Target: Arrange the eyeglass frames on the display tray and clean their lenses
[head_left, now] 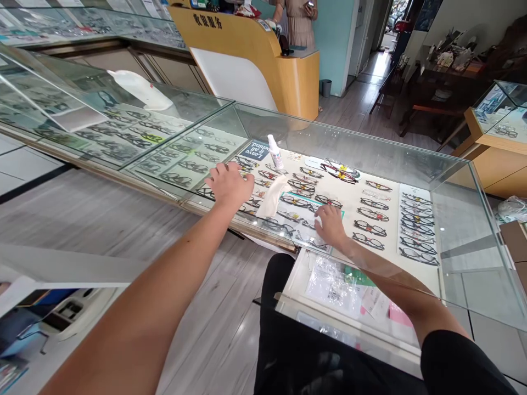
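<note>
While the left hand (228,184) lies flat on the glass top of the long glass display counter (453,164), fingers together and spread forward near its near edge, it looks braced there for support; the right hand (329,224) is inside the case through the open back, under the glass, fingers curled down and close together on a dark-framed pair of glasses (317,211) in the near row of the white display tray (387,200); whether they grip the frame or only touch it, I cannot tell; the frame lies right at the fingertips. A crumpled white cleaning cloth (272,196) rests on the glass between the hands, just beside the left; a small white spray bottle (275,152) stands upright beyond it, toward the far edge, likely kept in reach.
</note>
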